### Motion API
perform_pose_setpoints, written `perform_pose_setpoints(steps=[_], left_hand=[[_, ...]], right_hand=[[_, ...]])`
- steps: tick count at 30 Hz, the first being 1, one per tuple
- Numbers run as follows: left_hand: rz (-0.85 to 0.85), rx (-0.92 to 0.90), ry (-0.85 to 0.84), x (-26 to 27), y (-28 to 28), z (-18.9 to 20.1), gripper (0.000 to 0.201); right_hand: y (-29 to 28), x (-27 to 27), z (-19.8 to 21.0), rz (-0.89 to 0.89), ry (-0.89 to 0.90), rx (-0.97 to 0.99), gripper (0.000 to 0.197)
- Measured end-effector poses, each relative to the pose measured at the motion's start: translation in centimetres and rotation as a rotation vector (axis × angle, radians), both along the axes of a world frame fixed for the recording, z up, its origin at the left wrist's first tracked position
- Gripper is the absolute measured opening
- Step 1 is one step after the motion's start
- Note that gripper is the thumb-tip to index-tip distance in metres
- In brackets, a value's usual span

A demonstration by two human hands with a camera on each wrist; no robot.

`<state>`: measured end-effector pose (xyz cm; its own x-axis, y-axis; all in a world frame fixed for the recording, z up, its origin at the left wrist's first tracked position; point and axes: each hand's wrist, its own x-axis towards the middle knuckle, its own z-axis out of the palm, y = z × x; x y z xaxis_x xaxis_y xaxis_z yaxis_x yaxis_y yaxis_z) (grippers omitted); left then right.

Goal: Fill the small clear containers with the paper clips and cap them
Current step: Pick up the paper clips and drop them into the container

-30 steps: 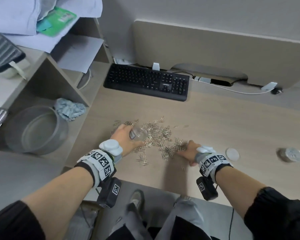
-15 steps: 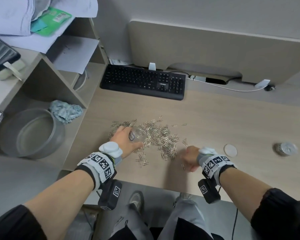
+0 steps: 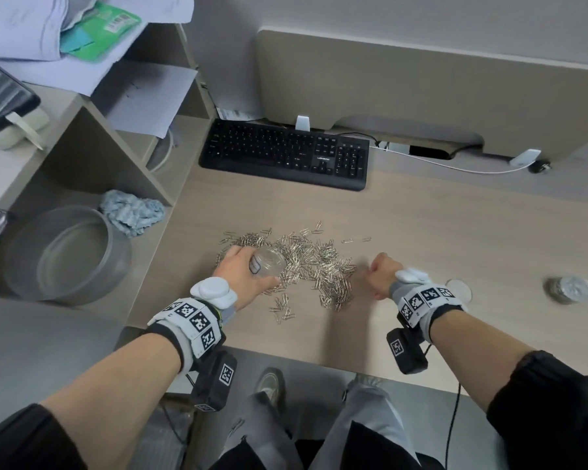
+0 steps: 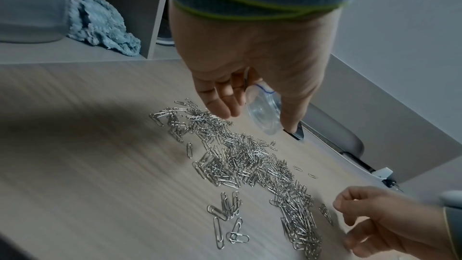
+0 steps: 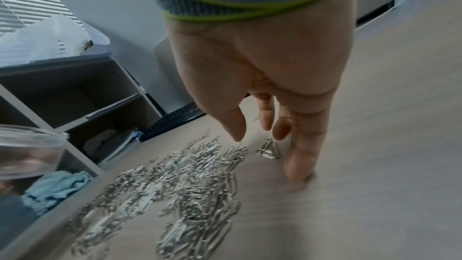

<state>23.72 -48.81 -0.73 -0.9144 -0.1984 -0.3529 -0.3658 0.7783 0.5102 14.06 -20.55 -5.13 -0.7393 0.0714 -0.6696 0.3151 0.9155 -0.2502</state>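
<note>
A heap of silver paper clips (image 3: 314, 262) lies spread on the desk (image 3: 455, 232). My left hand (image 3: 241, 269) grips a small clear container (image 3: 269, 264) tilted on its side at the heap's left edge; it looks empty in the left wrist view (image 4: 265, 112). My right hand (image 3: 381, 276) hovers at the heap's right edge with loosely curled fingers holding nothing. In the right wrist view one of its fingertips (image 5: 297, 173) touches the desk beside a few loose clips (image 5: 268, 150). A round clear lid (image 3: 460, 288) lies just right of that wrist. A capped container full of clips (image 3: 569, 289) stands at the far right.
A black keyboard (image 3: 286, 154) lies behind the heap, with a white cable (image 3: 455, 166) to its right. To the left, shelving holds a large clear tub (image 3: 68, 256) and a blue cloth (image 3: 133, 212). The desk's near edge runs just below my wrists.
My right hand has drawn back out of the heap's right edge and now hangs beside it. My left hand has kept the container at the heap's left edge.
</note>
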Motion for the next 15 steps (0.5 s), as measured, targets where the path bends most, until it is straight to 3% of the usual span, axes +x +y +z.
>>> perform_pose_setpoints(steps=[3, 6, 9, 15], left_hand=[[0.022, -0.010, -0.003, 0.2, -0.3, -0.1, 0.056], [0.033, -0.007, 0.001, 0.4, -0.5, -0.2, 0.054], [0.032, -0.008, -0.001, 0.4, -0.6, -0.2, 0.058], [0.038, -0.010, -0.009, 0.2, -0.7, -0.1, 0.058]], right_hand=[[0.0, 0.1, -0.2, 0.146, 0.062, 0.176, 0.053], [-1.9, 1.2, -0.9, 0.250, 0.054, 0.117, 0.067], [-3.8, 2.0, -1.2, 0.491, 0.037, 0.152, 0.086], [-2.9, 2.6, -1.8, 0.692, 0.052, 0.221, 0.083]])
